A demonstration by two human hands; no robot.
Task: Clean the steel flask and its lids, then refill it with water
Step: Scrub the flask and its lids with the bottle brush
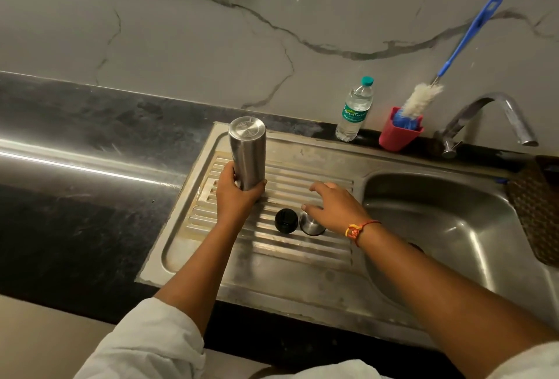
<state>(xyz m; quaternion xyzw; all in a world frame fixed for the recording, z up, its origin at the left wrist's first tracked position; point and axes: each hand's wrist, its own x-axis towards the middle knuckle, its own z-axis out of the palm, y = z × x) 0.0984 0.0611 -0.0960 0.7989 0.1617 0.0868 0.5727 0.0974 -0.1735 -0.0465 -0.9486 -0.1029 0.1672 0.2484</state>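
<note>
The steel flask [247, 151] stands upside down on the ribbed drainboard [272, 245], its base facing up. My left hand [234, 194] grips its lower end. A black inner lid [285, 220] and a steel cup lid [311, 224] lie side by side on the drainboard. My right hand [332, 207] hovers over the steel cup lid with fingers spread and relaxed, partly covering it; I cannot tell whether it touches the lid.
The sink basin [438, 227] lies to the right, with a tap [499, 115] behind it. A plastic water bottle [355, 109] and a pink holder [397, 133] with a blue-handled bottle brush [423, 100] stand at the back. Dark counter [75, 182] stretches left.
</note>
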